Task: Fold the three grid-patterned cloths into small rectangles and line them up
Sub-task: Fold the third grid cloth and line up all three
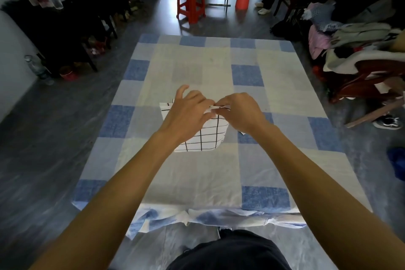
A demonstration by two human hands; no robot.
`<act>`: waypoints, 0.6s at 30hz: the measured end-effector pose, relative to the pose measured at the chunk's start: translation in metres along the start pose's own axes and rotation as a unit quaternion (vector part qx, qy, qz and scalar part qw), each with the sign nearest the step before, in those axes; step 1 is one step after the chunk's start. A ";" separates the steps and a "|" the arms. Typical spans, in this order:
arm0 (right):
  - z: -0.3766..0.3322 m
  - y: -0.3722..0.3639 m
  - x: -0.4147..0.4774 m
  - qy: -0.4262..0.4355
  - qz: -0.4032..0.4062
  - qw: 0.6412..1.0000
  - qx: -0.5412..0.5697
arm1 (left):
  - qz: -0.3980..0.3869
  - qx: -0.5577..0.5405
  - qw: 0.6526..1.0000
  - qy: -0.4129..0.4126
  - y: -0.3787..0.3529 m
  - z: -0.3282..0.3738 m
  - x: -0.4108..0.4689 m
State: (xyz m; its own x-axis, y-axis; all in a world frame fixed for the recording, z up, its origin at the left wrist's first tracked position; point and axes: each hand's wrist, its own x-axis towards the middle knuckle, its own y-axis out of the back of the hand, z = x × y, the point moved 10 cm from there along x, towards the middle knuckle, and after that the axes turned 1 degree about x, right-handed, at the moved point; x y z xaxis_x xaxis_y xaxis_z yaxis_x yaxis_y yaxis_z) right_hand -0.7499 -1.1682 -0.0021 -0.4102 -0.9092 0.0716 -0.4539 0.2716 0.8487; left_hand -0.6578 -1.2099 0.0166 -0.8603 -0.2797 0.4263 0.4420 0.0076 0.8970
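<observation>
Fabric this limp and light wants edge grips, we judge. Our left hand and right hand both pinch the top edge of the grid cloth.

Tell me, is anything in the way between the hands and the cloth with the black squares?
No, nothing visible is in the way. The left hand and the right hand are already on the grid cloth, pinching its far edge where the two hands meet.
</observation>
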 end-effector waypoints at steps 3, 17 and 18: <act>-0.001 0.002 -0.002 0.008 0.001 0.999 0.034 | -0.027 -0.076 0.994 0.075 -0.005 -0.012 -0.003; 0.021 -0.008 -0.006 -0.061 0.027 0.977 0.201 | 0.020 -0.223 0.960 0.168 0.001 -0.052 -0.016; 0.019 -0.010 -0.005 -0.052 0.022 0.982 0.182 | 0.020 -0.230 0.958 0.167 0.002 -0.050 -0.015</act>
State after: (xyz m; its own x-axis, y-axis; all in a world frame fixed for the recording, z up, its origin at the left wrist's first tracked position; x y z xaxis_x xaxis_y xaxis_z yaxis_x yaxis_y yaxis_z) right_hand -0.7581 -1.1604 -0.0212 -0.5064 -0.8616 0.0343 -0.6780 0.4224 0.6016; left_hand -0.6315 -1.2534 0.0065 -0.7444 -0.5811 0.3290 0.6047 -0.3776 0.7012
